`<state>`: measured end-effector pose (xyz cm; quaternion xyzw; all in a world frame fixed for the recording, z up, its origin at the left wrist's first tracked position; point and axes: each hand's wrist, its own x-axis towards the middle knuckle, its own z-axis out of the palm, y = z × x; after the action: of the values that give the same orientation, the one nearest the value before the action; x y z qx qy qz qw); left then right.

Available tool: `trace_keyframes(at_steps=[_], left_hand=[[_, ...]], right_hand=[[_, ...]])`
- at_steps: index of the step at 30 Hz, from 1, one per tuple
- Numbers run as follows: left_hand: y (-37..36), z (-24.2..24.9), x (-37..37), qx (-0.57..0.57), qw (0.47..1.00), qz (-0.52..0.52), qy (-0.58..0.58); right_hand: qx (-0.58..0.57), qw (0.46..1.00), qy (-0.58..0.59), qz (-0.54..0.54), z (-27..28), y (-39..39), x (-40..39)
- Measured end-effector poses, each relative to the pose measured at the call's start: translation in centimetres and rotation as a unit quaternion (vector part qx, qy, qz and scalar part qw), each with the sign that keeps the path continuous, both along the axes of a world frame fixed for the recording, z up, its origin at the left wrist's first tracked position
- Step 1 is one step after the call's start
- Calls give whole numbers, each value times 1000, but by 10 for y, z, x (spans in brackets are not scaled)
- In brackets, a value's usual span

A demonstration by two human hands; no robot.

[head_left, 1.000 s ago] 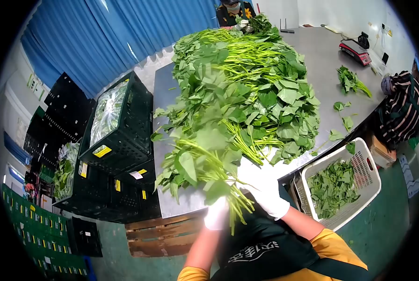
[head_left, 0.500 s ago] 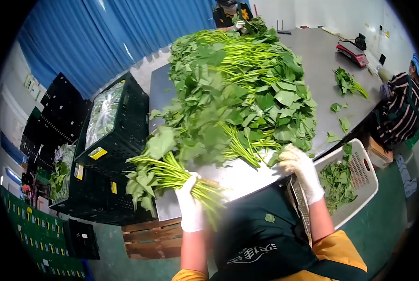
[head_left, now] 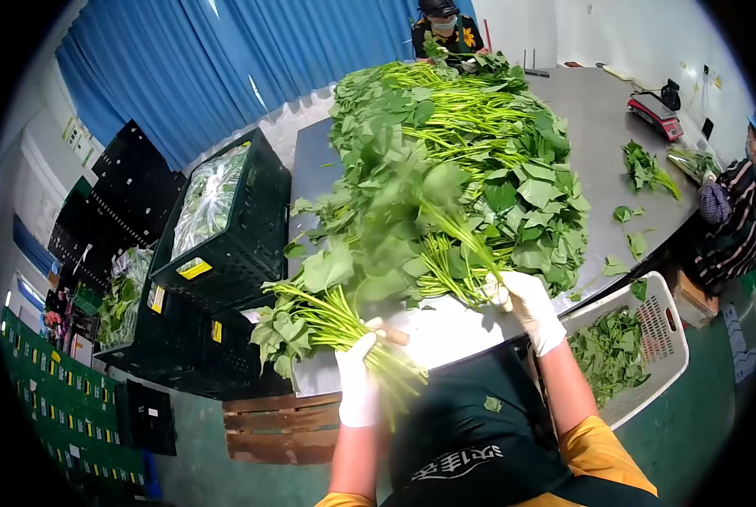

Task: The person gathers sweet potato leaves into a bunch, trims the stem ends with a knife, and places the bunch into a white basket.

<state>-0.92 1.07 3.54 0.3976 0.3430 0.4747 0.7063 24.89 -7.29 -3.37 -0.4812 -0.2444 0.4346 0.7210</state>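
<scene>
My left hand (head_left: 359, 380), in a white glove, is closed round a bunch of leafy green stems (head_left: 315, 314). The leaves point left and the cut ends fan out below my fingers. A small brown rounded piece (head_left: 392, 334) shows beside my left thumb. My gloved right hand (head_left: 526, 306) pinches the lower ends of a few leafy stems (head_left: 462, 235) at the near edge of a large heap of leafy greens (head_left: 454, 127). The leaves at their upper end are blurred over the heap.
The heap lies on a metal table (head_left: 602, 110). A white crate (head_left: 669, 338) holding loose leaves stands right of me; dark crates (head_left: 264, 203) with bagged greens are at left. A red scale (head_left: 655, 117) sits far right. One co-worker (head_left: 445, 29) is across the table, another (head_left: 724, 211) at right.
My right hand has moved up and left to the heap's edge and now grips stems. My left hand keeps its bunch. The whole view has shifted slightly.
</scene>
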Motion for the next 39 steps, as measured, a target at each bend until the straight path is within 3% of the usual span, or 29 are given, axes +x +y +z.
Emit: trace_keyframes(at_steps=[1, 4, 8, 9, 13, 16, 18, 22, 29, 31, 32, 35, 36, 39], left_hand=[[-1, -1, 2, -8, 1000, 13, -7], [-1, -5, 8, -44, 999, 26, 12], [-2, -2, 16, -47, 997, 44, 32], [0, -6, 16, -43, 997, 52, 40], [3, -11, 16, -40, 998, 2, 47], [6, -20, 17, -39, 999, -9, 28], [5, -21, 17, -1, 999, -27, 19], [0, -13, 18, -15, 998, -54, 17], [4, -28, 14, -63, 997, -47, 13], [5, -40, 16, -50, 997, -49, 19], [5, -44, 17, -34, 998, -51, 23], [1, -43, 21, -37, 998, -60, 4], [1, -38, 21, -41, 996, -76, 8], [-4, -21, 23, -61, 996, -67, 11]], right_hand=[[38, 998, 47, -2, 7, -2, -4], [-33, 993, -110, -10, 5, -6, -16], [-39, 999, 5, -13, -3, -4, -51], [-44, 996, -70, 15, 5, -9, -56], [-54, 996, -2, 73, -1, -8, -86], [-52, 990, -51, 117, -6, -8, -98], [-96, 979, -139, 115, -6, -10, -104], [-125, 967, -199, 100, 6, -17, -107], [-19, 931, -348, 105, -16, -17, -108], [10, 832, -554, 27, 4, -14, -111], [-53, 853, -516, 58, 8, -11, -115], [-89, 872, -478, 55, -1, -2, -118], [-44, 898, -437, 33, -7, -2, -119], [-60, 927, -367, 42, -10, -3, -122]])
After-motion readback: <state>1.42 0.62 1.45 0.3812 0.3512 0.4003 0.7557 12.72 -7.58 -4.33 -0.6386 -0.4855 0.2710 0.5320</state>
